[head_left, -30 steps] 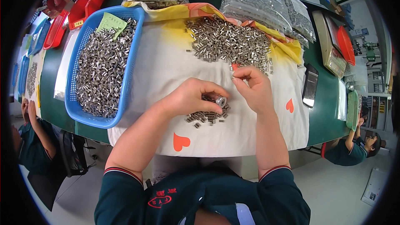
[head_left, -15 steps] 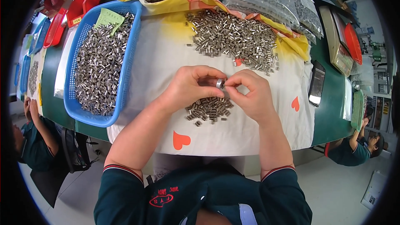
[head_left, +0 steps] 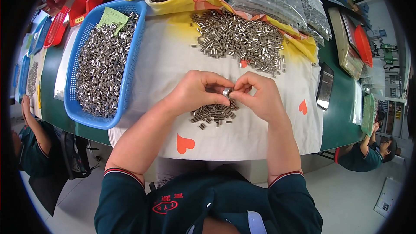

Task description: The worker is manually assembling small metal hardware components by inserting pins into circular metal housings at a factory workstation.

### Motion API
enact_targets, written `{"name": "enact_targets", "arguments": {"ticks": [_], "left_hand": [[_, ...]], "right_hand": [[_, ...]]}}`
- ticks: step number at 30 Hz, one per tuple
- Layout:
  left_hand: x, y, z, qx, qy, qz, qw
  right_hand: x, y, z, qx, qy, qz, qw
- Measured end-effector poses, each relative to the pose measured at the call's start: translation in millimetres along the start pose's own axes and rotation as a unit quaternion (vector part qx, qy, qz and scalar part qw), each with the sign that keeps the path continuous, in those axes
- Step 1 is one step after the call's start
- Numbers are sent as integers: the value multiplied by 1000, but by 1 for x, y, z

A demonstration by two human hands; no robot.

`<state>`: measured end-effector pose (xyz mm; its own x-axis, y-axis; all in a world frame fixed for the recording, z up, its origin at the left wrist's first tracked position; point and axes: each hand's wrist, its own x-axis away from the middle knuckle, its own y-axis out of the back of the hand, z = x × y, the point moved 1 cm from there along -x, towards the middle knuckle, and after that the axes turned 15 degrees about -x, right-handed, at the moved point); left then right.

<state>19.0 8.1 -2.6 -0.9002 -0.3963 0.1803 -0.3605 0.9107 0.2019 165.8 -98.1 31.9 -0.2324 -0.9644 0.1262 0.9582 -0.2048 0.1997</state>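
My left hand [head_left: 195,87] pinches a short round metal piece [head_left: 226,91], ring-like and silvery, between thumb and fingertips. From the other side my right hand [head_left: 256,90] has its thumb and forefinger pressed together right at the metal piece. Whatever those fingertips grip is too small and covered to make out. Just below both hands lies a small pile of short metal cylinders [head_left: 213,115] on the white cloth [head_left: 160,60]. A larger pile of similar shiny cylinders [head_left: 242,39] spreads beyond the hands.
A blue basket [head_left: 138,56] full of metal cylinders stands at the left. Clear bags [head_left: 264,0] of metal parts line the far edge. To the right, a phone [head_left: 325,86] rests on the green table [head_left: 342,119]. Other people sit at both sides.
My right fingertips have come in closer against the metal piece, and the right forefinger is more bent. The left hand keeps its pinch. The whole view has shifted slightly.
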Motion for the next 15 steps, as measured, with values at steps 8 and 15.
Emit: {"name": "enact_targets", "arguments": {"ticks": [8,15], "left_hand": [[-4,-2,-7,-25,-29,8,999],[-6,2,3,112,-4,-25,993]], "right_hand": [[-22,3,-33,349,148,-210,901],[-12,-1,-19,146,66,-188,969]]}}
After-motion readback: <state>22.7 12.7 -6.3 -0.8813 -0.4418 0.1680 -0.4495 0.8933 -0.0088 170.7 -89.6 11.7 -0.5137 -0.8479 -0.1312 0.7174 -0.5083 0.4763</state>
